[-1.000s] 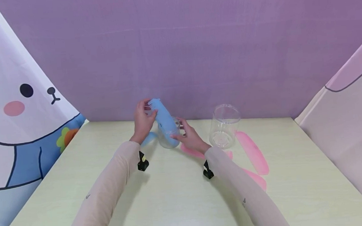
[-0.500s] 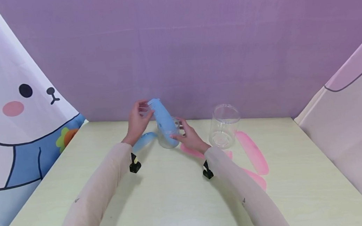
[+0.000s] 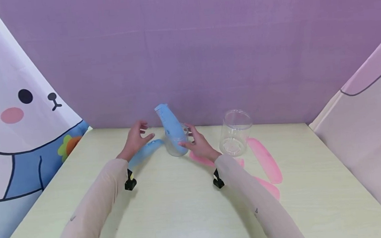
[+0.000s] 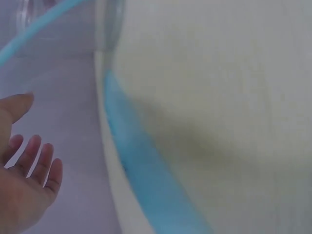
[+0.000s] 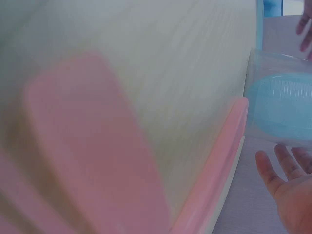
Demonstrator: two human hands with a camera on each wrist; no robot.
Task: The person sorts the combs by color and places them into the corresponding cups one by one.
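In the head view my right hand (image 3: 199, 144) holds a clear cup (image 3: 170, 148), thumb across its front and fingers round its far right side. A blue comb (image 3: 171, 122) leans in this cup, its toothed end sticking out up and left. My left hand (image 3: 135, 139) is to the left of the cup, fingers loosely bent, holding nothing. Just under it, a second blue comb (image 3: 146, 151) lies on the table; the left wrist view shows this comb (image 4: 141, 161) lengthwise. In the right wrist view the right fingers are right at the side of the cup (image 5: 263, 61).
A second clear cup (image 3: 226, 135) stands upright to the right of the right hand. Several pink combs (image 3: 265, 161) lie on the table (image 3: 180, 212) around that cup and under the right forearm. A purple cloth (image 3: 186, 60) hangs behind the table's far edge.
My left hand has let go of the blue comb's toothed end and moved left and down, over the blue comb on the table. The right hand stays at the cup.
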